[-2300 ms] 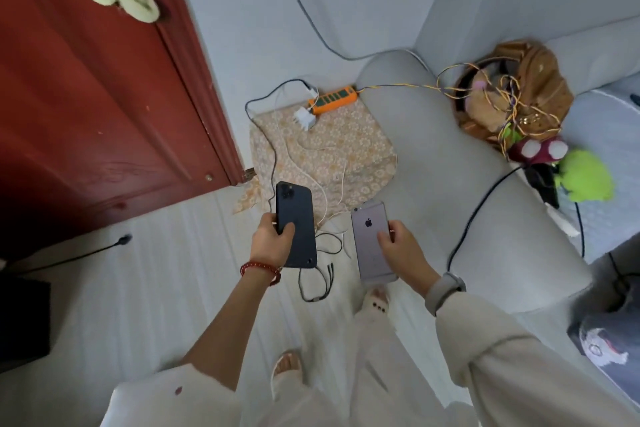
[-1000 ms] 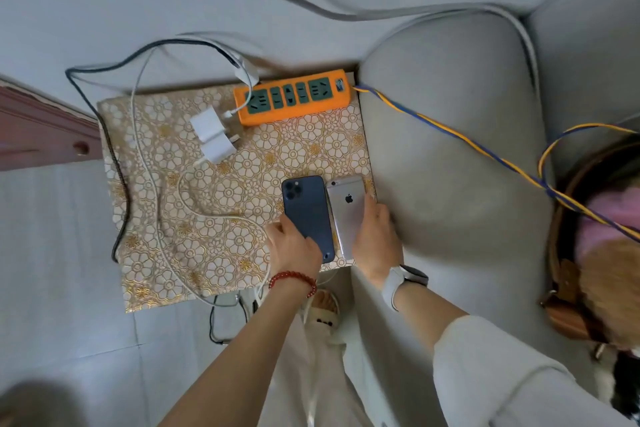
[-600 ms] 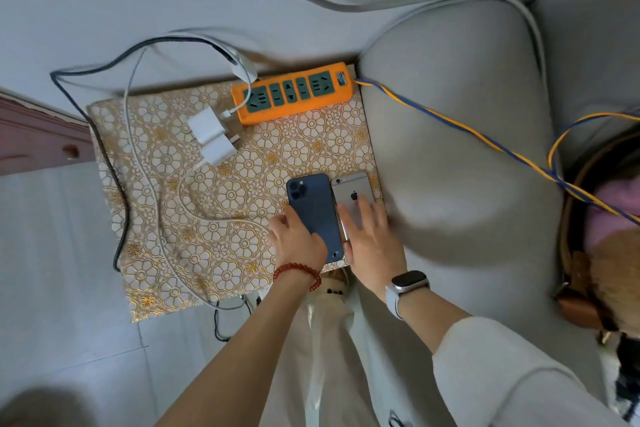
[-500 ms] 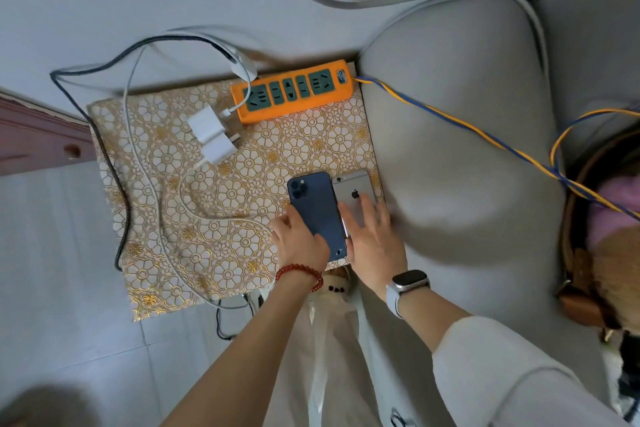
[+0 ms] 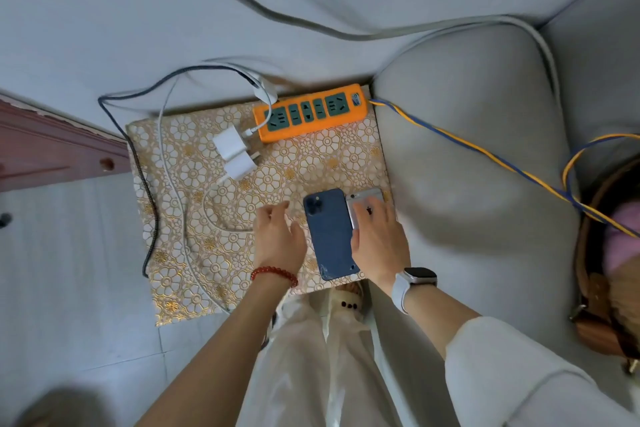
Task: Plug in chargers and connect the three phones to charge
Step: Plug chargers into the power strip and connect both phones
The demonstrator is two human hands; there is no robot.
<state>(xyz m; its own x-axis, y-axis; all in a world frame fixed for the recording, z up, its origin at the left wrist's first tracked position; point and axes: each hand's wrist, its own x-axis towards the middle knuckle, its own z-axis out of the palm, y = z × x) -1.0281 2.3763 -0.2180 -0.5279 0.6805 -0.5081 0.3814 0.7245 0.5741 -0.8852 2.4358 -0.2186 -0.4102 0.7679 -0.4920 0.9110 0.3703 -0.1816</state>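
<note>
Dark blue glass-backed phone (image 5: 330, 234) lies camera-side up, corner cracked, touching silver phone (image 5: 363, 199). My right hand (image 5: 379, 239) lies flat on silver; left hand (image 5: 277, 239) loose, empty.

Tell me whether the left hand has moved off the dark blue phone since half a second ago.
Yes. The left hand has let go of the dark blue phone and shifted left onto the floral cloth, away from the sofa arm.

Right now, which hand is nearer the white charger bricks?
Left. The left hand hovers over the table just below the white charger bricks, touching neither phone. The right hand rests on the silver phone, farther right.
</note>
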